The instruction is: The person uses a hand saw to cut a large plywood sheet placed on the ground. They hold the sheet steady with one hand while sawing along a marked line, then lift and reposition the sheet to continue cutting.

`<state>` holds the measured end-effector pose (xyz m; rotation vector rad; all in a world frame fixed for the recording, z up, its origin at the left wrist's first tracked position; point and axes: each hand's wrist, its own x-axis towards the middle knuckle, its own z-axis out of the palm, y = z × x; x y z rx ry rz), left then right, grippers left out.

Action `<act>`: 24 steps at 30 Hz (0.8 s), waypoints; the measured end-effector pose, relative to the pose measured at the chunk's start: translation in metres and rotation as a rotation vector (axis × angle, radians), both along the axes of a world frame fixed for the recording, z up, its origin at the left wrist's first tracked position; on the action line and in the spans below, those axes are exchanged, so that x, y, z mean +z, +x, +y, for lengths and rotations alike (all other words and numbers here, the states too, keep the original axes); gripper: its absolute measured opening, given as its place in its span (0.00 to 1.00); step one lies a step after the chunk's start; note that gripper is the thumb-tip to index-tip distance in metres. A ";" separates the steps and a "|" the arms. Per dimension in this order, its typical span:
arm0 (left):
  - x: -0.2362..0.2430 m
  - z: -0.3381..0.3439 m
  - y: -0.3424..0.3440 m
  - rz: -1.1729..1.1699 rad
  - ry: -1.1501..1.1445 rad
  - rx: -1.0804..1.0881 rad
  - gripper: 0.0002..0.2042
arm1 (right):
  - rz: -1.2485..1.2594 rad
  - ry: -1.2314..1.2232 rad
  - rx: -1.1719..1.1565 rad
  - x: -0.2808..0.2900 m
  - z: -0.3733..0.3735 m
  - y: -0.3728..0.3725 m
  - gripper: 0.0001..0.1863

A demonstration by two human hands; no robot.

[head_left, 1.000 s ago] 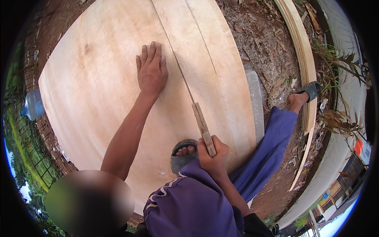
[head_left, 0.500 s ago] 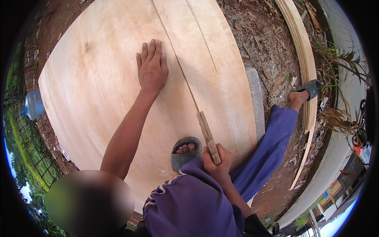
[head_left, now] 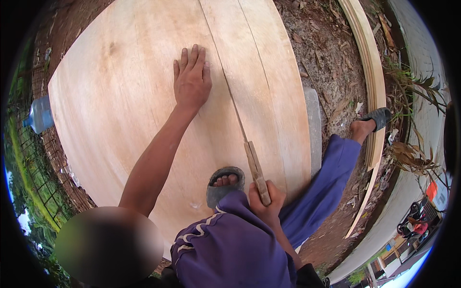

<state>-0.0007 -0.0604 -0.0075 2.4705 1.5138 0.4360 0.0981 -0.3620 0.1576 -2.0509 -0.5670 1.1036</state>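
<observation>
A large pale plywood sheet lies under me, with a long dark straight line running away from me and a thinner line to its right. My left hand rests flat on the sheet, just left of the dark line, fingers stretched out. My right hand is closed around the straight wooden handle of a tool. The handle's far end is split and lines up with the dark line; any blade is too thin to make out. Pale dust lies near the line. My sandalled foot presses on the sheet beside the handle.
A grey block shows beneath the sheet's right edge. My other foot stands on stacked wood strips at right. A blue plastic bottle is at left by a wire fence. A person beside a motorbike appears far right.
My right hand has drawn the wooden-handled tool slightly toward me. The left hand stays flat on the sheet. The view has shifted a little, bringing the person and motorbike into sight.
</observation>
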 end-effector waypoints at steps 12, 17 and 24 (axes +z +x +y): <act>0.000 -0.001 0.000 0.008 -0.020 0.002 0.22 | 0.062 0.096 -0.121 -0.033 0.074 -0.012 0.15; -0.001 -0.001 0.002 0.020 -0.008 -0.011 0.22 | -0.102 0.014 -0.001 0.010 -0.043 -0.009 0.11; -0.001 0.000 -0.002 -0.003 0.023 -0.013 0.22 | -0.248 -0.180 0.024 0.068 -0.112 -0.007 0.09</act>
